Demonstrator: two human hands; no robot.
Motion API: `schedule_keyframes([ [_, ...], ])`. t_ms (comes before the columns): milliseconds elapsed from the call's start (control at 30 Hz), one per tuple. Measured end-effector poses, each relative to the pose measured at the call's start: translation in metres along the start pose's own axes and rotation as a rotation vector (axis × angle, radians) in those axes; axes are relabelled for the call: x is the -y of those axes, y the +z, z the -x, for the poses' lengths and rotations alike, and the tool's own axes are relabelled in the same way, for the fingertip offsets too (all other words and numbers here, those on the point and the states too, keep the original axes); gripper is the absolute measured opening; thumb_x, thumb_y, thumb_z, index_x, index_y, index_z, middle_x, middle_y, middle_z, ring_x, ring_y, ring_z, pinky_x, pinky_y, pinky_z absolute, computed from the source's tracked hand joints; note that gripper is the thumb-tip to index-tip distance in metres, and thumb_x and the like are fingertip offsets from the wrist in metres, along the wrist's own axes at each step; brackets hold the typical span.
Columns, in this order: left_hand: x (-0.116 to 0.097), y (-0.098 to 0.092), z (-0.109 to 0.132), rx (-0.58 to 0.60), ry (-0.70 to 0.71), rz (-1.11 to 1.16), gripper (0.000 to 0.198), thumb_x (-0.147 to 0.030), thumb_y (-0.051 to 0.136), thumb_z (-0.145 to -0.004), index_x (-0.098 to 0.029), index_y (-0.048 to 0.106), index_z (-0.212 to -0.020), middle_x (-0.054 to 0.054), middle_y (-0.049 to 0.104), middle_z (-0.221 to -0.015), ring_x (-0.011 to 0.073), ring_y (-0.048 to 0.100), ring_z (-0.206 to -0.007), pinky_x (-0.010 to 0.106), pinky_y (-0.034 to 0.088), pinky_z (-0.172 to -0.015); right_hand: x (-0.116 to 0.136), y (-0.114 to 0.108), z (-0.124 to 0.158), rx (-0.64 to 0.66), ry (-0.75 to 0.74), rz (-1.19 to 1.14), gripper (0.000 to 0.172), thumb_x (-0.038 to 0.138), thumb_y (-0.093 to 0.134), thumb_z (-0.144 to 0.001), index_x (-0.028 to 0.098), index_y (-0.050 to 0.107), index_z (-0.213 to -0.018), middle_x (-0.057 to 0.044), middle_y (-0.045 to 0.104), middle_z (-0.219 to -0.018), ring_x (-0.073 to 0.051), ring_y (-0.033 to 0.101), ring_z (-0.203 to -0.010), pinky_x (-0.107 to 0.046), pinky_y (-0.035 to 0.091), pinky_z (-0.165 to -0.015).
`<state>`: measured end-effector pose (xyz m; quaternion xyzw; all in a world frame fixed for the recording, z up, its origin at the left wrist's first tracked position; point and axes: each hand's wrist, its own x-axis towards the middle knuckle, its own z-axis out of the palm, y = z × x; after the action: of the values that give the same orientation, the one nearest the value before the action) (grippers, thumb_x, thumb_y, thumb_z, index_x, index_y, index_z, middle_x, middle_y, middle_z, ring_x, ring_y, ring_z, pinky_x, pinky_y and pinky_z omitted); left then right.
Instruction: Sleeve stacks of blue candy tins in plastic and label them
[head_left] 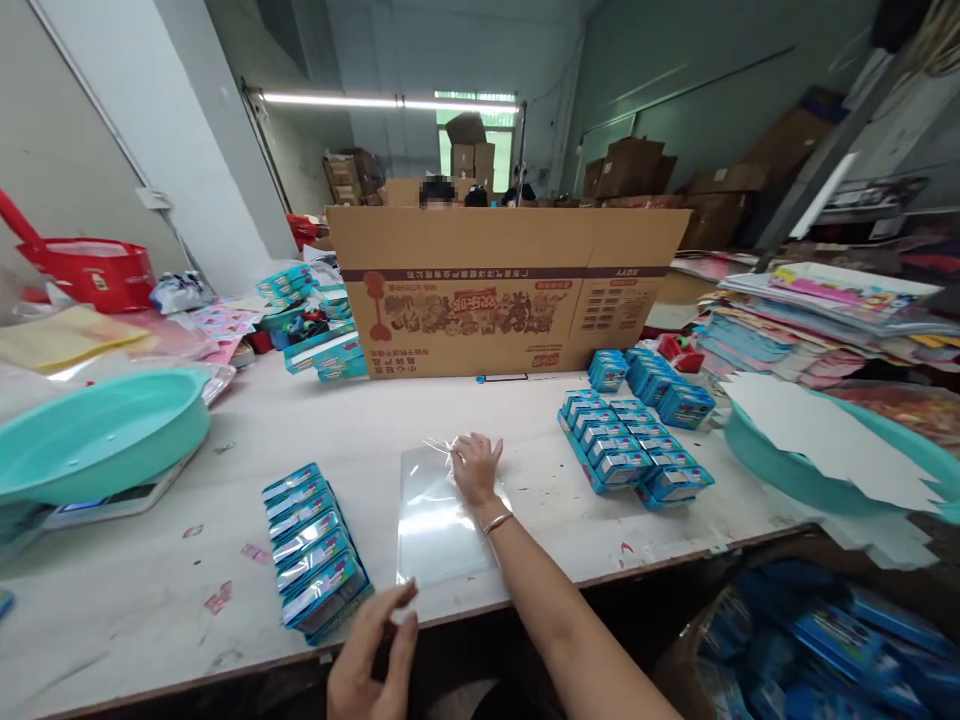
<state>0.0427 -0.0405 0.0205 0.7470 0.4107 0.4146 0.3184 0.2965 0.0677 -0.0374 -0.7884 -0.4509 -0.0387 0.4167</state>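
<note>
A flat stack of clear plastic bags (435, 535) lies on the white table in front of me, shiny with reflected light. My right hand (476, 468), with a bangle at the wrist, is at the top edge of the stack. Its fingers pinch the film of a bag, which is creased and raised there. My left hand (375, 650) hovers by the table's front edge, thumb and fingers apart, holding nothing. Just left of the stack stands a row of small blue boxes (315, 550), packed side by side.
More blue boxes (634, 440) stand in groups at the right. A large cardboard carton (510, 300) walls off the back. Turquoise basins (105, 430) flank the table, the left one on a scale. Lower right, a container holds many blue packs (832, 640). People's heads show behind the carton.
</note>
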Motion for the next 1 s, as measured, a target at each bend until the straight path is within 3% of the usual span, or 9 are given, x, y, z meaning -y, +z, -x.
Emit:
schedule_keyframes([
  [100, -0.019, 0.003, -0.073, 0.041, 0.148, -0.093, 0.05, -0.057, 0.06, -0.083, -0.025, 0.068, -0.12, 0.012, 0.069, -0.122, 0.0307, 0.068, -0.104, 0.044, 0.056, -0.093, 0.005, -0.011, 0.008, -0.115, -0.076, -0.071, 0.018, 0.02, 0.056, -0.094, 0.026, 0.072, -0.089, -0.004, 0.073, -0.117, -0.026, 0.054, -0.125, -0.062, 0.009, -0.116],
  [200, -0.03, 0.016, -0.144, 0.076, 0.299, -0.21, 0.072, -0.062, 0.067, -0.07, -0.019, 0.063, -0.126, 0.018, 0.061, -0.136, 0.0397, 0.052, -0.13, 0.056, 0.039, -0.11, 0.009, -0.026, 0.02, -0.332, -0.233, -0.213, 0.017, 0.02, 0.056, -0.094, 0.026, 0.071, -0.089, -0.004, 0.073, -0.112, -0.024, 0.057, -0.122, -0.059, 0.011, -0.117],
  [300, -0.038, 0.031, -0.183, 0.276, 0.285, -0.222, 0.062, -0.06, 0.069, -0.063, -0.02, 0.07, -0.11, 0.016, 0.07, -0.119, 0.0398, 0.06, -0.117, 0.057, 0.042, -0.105, 0.012, -0.046, 0.033, -0.437, -0.347, -0.264, 0.015, 0.02, 0.056, -0.093, 0.027, 0.07, -0.09, -0.004, 0.072, -0.112, -0.024, 0.056, -0.123, -0.056, 0.014, -0.118],
  [433, -0.054, 0.035, -0.187, 0.425, 0.285, -0.102, 0.029, -0.05, 0.062, -0.074, -0.023, 0.069, -0.082, 0.005, 0.071, -0.078, 0.0234, 0.066, -0.075, 0.036, 0.054, -0.077, 0.014, -0.08, 0.038, -0.401, -0.447, -0.248, 0.014, 0.023, 0.061, -0.09, 0.029, 0.069, -0.101, -0.006, 0.067, -0.122, -0.026, 0.053, -0.128, -0.056, 0.024, -0.117],
  [533, -0.072, 0.024, -0.175, 0.356, 0.333, -0.107, 0.024, -0.041, 0.062, -0.077, -0.023, 0.068, -0.092, 0.0, 0.068, -0.072, 0.019, 0.064, -0.07, 0.031, 0.051, -0.073, 0.013, -0.109, 0.028, -0.369, -0.424, -0.345, 0.037, 0.032, 0.067, -0.087, 0.027, 0.063, -0.124, -0.012, 0.057, -0.137, -0.031, 0.043, -0.137, -0.055, 0.032, -0.114],
  [633, -0.084, 0.017, -0.171, 0.359, 0.354, -0.111, 0.024, -0.034, 0.059, -0.082, -0.022, 0.066, -0.103, -0.001, 0.069, -0.072, 0.0169, 0.064, -0.069, 0.028, 0.049, -0.073, 0.006, -0.124, 0.008, -0.297, -0.24, -0.593, 0.066, 0.045, 0.071, -0.084, 0.026, 0.046, -0.142, -0.015, 0.047, -0.147, -0.031, 0.042, -0.139, -0.055, 0.035, -0.114],
  [733, -0.077, 0.022, -0.183, 0.355, 0.33, -0.097, 0.024, -0.027, 0.057, -0.086, -0.02, 0.062, -0.109, 0.0, 0.072, -0.072, 0.0165, 0.066, -0.068, 0.027, 0.048, -0.073, -0.006, -0.111, -0.006, -0.005, 0.08, -0.88, 0.085, 0.057, 0.077, -0.071, 0.025, 0.044, -0.142, -0.015, 0.055, -0.139, -0.03, 0.058, -0.122, -0.05, 0.048, -0.101],
  [833, -0.052, 0.033, -0.206, 0.346, 0.287, -0.208, 0.022, -0.02, 0.055, -0.09, -0.021, 0.061, -0.111, 0.0, 0.073, -0.073, 0.0166, 0.068, -0.068, 0.026, 0.049, -0.073, -0.016, -0.086, -0.004, 0.282, 0.293, -0.968, 0.072, 0.062, 0.08, -0.058, 0.02, 0.062, -0.113, -0.008, 0.07, -0.092, -0.023, 0.068, -0.083, -0.039, 0.056, -0.075],
  [1000, -0.018, 0.052, -0.234, 0.269, 0.36, -0.56, 0.018, -0.02, 0.053, -0.094, -0.023, 0.071, -0.099, 0.008, 0.075, -0.102, 0.0227, 0.069, -0.093, 0.032, 0.051, -0.082, -0.027, -0.058, 0.005, 0.242, 0.376, -0.888, 0.051, 0.064, 0.077, -0.057, 0.02, 0.059, -0.075, 0.003, 0.057, -0.059, -0.012, 0.052, -0.049, -0.028, 0.045, -0.049],
])
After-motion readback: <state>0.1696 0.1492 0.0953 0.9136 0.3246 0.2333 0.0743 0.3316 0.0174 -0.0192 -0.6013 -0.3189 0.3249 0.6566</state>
